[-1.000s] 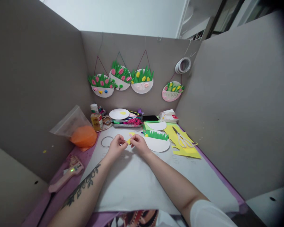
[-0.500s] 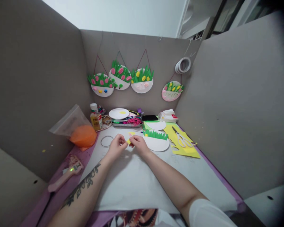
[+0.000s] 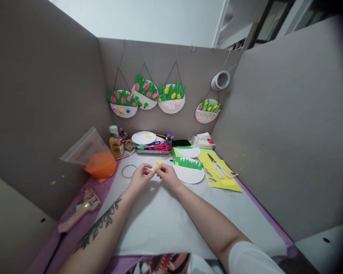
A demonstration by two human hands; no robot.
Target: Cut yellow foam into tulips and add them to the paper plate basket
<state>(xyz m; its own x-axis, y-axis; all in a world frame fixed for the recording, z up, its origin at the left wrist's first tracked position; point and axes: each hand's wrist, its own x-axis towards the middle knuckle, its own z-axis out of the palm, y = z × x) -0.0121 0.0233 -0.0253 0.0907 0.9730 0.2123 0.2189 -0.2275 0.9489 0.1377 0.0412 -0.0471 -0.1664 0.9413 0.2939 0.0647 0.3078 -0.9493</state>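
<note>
A small yellow piece (image 3: 155, 169) was pinched between the fingertips of both hands, just above the white sheet (image 3: 160, 220) that covered the work surface. The left hand (image 3: 140, 179) and the right hand (image 3: 167, 176) were brought together so closely that thumbs and forefingers were clamped on the piece from either side, apparently so that something so small could be worked on. Most of it was covered by the fingertips, and its shape could not be made out.

Just right of the fingers, a white half plate with green grass (image 3: 188, 170) was laid, and beyond it yellow paper (image 3: 224, 179) with scissors (image 3: 220, 170) on it. To the left a thin ring (image 3: 128, 171) was lying. Well to the left, an orange object in a clear bag (image 3: 98, 161) was propped against the partition. The pink tool (image 3: 80, 211) was only partly legible.
</note>
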